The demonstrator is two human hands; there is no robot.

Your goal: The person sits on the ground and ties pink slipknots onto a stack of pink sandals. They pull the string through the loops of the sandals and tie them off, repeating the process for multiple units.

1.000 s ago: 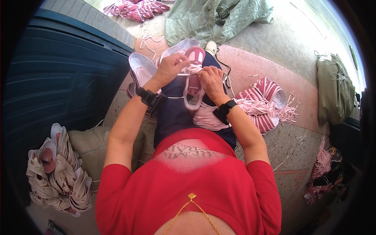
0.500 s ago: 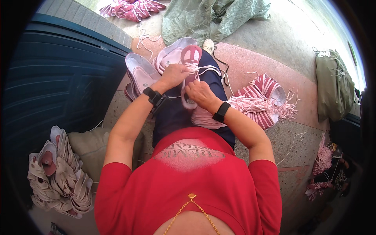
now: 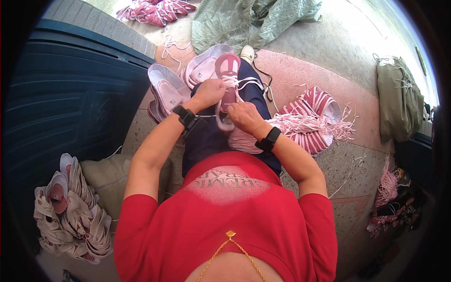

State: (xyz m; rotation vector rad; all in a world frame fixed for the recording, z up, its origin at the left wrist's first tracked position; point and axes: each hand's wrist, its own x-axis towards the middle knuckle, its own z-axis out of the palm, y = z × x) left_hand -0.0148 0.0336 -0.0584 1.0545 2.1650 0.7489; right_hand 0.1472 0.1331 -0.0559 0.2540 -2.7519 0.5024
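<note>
A pink and maroon shoe upper (image 3: 229, 62) lies lengthwise over my thigh, toe pointing away from me. White shoelace (image 3: 229, 81) crosses its eyelets, and a loose loop spreads to the right over my dark trousers. My left hand (image 3: 210, 92) is closed, its thumb and fingertips pinching the left edge of the upper beside the lacing. Lower on the other side, my right hand (image 3: 246, 116) has curled fingers at the upper's opening; a strand of lace runs down to it from the eyelets. Its fingertips are partly hidden.
More pink shoe uppers (image 3: 170, 91) rest left of my knee. A bundle of striped uppers and pink laces (image 3: 315, 123) sits at my right. Beige uppers (image 3: 70, 211) are piled at lower left near a dark blue door (image 3: 75, 84). Green sacks (image 3: 399, 101) stand around.
My right hand has shifted slightly down and right, away from the lacing, showing more of the shoe's tongue. My left hand stays by the eyelets. The view has moved a little.
</note>
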